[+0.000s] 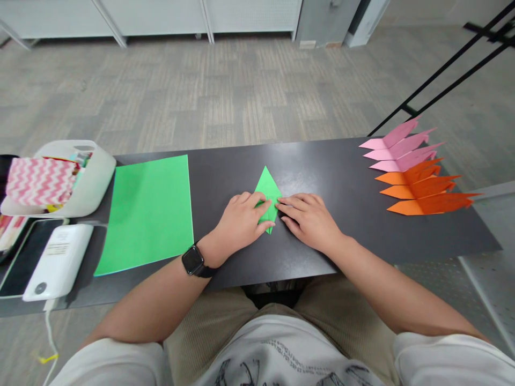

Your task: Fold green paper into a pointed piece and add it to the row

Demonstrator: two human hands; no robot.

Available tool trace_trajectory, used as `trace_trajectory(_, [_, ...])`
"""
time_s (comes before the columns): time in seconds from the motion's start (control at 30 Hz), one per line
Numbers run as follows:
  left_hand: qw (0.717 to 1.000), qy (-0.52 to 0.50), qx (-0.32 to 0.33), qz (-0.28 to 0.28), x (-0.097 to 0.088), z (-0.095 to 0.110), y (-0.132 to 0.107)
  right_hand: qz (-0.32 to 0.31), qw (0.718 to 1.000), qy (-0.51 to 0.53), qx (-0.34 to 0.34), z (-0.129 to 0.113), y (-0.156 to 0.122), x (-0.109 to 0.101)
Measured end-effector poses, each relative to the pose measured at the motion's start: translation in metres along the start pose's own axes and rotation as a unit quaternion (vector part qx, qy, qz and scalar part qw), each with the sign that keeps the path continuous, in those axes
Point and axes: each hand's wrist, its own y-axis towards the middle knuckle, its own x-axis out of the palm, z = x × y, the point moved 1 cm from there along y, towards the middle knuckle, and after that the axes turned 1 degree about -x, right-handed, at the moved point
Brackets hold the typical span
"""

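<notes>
A green sheet of origami paper [266,183], folded into a narrow kite shape, lies on the dark table with its long tip pointing away from me. My left hand [240,222] covers its left side, the fingers bent over the paper and the thumb near its lower point, holding it down. From the right, my right hand [308,219] rests flat on the table, fingers stretched, their tips touching the paper's right edge. Part of the folds is hidden under the left fingers.
Flat green paper [151,214] lies left of my hands. Beyond it are a white basket [94,182] of supplies, a white power bank [60,260] with a cable, and a dark-screened device [30,252]. Pink folded papers [396,147] and orange folded papers [422,195] stand at the right.
</notes>
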Motion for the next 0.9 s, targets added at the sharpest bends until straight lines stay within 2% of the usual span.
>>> trace_trajectory(0.43, [1.0,0.001,-0.006,0.012,0.006,-0.003,0.002,0.006,1.0,-0.007,0.028,0.002,-0.001,-0.001])
trace_trajectory(0.57, [1.0,-0.007,-0.006,0.02,0.006,-0.003,0.003,0.063,0.995,0.0,0.076,0.013,-0.002,-0.003])
trace_trajectory(0.67, [1.0,-0.01,-0.006,0.023,0.007,-0.003,0.003,0.104,0.992,0.007,0.071,0.015,0.0,-0.003])
trace_trajectory(0.8, [1.0,-0.006,-0.006,0.022,0.008,-0.004,0.002,0.076,0.997,0.013,0.014,0.008,0.002,0.003])
trace_trajectory(0.9, [1.0,-0.007,-0.005,0.027,0.008,-0.005,0.002,0.044,0.999,0.007,0.006,0.005,0.002,0.007])
